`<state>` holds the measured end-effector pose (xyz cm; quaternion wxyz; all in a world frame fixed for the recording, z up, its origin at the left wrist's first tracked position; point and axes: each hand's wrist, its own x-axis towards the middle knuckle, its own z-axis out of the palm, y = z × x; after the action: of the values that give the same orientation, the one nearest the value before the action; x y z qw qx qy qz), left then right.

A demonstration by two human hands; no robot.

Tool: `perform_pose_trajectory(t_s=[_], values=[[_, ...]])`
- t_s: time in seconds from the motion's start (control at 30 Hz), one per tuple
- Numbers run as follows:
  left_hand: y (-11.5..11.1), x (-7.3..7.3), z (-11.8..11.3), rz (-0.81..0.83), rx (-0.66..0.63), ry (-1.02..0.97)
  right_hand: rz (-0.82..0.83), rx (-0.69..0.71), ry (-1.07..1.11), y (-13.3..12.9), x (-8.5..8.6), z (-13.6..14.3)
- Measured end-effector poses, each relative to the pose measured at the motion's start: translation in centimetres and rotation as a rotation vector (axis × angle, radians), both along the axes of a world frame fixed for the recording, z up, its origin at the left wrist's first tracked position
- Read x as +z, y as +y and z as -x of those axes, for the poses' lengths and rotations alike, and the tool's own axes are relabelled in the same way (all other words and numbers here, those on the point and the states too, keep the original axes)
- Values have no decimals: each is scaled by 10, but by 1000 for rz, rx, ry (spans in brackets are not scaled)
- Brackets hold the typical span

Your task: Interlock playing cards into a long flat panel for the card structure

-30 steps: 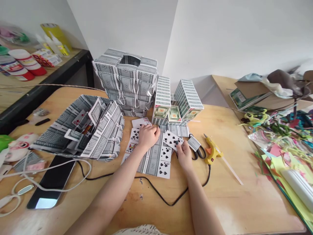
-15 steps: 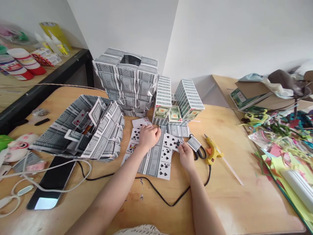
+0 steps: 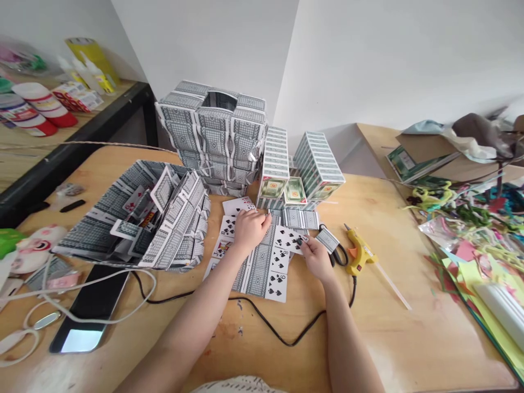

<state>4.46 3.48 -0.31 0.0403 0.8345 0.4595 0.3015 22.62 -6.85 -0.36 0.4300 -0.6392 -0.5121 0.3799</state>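
Observation:
My left hand (image 3: 251, 229) rests with bent fingers on the top part of a flat panel of overlapping playing cards (image 3: 258, 267), holding it against the table. Most of its fingertips are hidden. My right hand (image 3: 319, 257) pinches the outer end of a spade playing card (image 3: 287, 238) at the panel's upper right edge. Below that card, two more spade cards (image 3: 277, 285) stick out face up along the right side. Face-up cards (image 3: 223, 246) also show along the left side. A grey-backed card strip (image 3: 301, 219) lies just beyond the panel.
A yellow glue gun (image 3: 360, 254) lies to the right, its black cord (image 3: 282, 339) looping in front of the panel. On the left stands an open card-built box (image 3: 98, 218) holding cards. Behind are a tall card structure (image 3: 216, 136), stacked card boxes (image 3: 275, 164) and a wall.
Both hands stay at the panel in nearly the same pose. The whole view has shifted slightly, and the right hand still pinches the spade card.

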Motion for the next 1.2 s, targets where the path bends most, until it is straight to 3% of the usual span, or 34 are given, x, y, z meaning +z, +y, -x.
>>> perform_pose_trajectory(t_s=[0.23, 0.4, 0.57, 0.97, 1.2], values=[[-1, -1, -1, -15, -11, 22, 24, 46, -42, 1, 5, -4], [1, -1, 0, -5, 10, 14, 74, -67, 1, 0, 4, 3], [2, 0, 0, -8, 36, 30, 5, -162, -34, 1, 2, 10], [3, -3, -1, -26, 4, 20, 97, -53, -213, 7, 6, -6], [4, -4, 0, -51, 18, 20, 109, -26, -144, 15, 6, -4]])
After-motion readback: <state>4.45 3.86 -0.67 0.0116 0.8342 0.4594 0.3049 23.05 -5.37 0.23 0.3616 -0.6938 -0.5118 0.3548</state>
